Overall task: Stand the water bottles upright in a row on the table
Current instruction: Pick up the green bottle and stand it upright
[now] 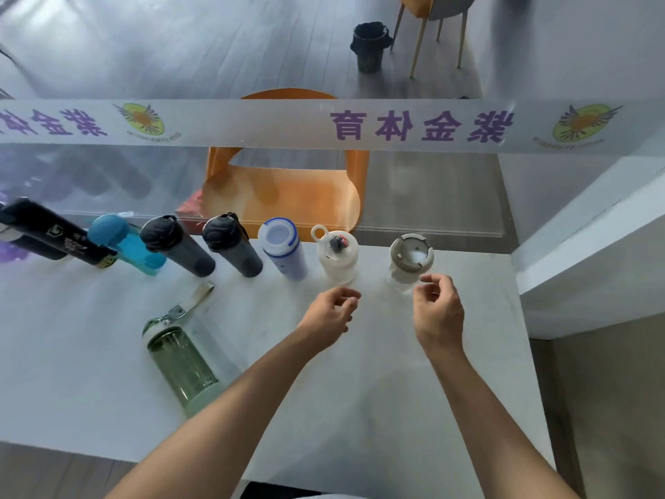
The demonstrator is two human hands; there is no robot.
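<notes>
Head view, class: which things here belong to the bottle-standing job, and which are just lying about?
Job:
standing bottles in the row
green bottle, lying on its side
table
left hand, right hand, both empty

Lying about:
orange chair
bin
far chair

A white table (396, 408) fills the near part of the scene, its far edge against a glass wall (108, 66) crossed by a frosted band (252, 120) with purple characters and round green-and-yellow emblems. Beyond the glass, an orange chair (288, 196) stands close on a grey plank floor (216, 41), and farther off a dark bin (370, 46) sits just left of another chair's thin pale legs (421, 41). At right a white wall ledge (593, 246) runs beside the table in soft daylight.
</notes>
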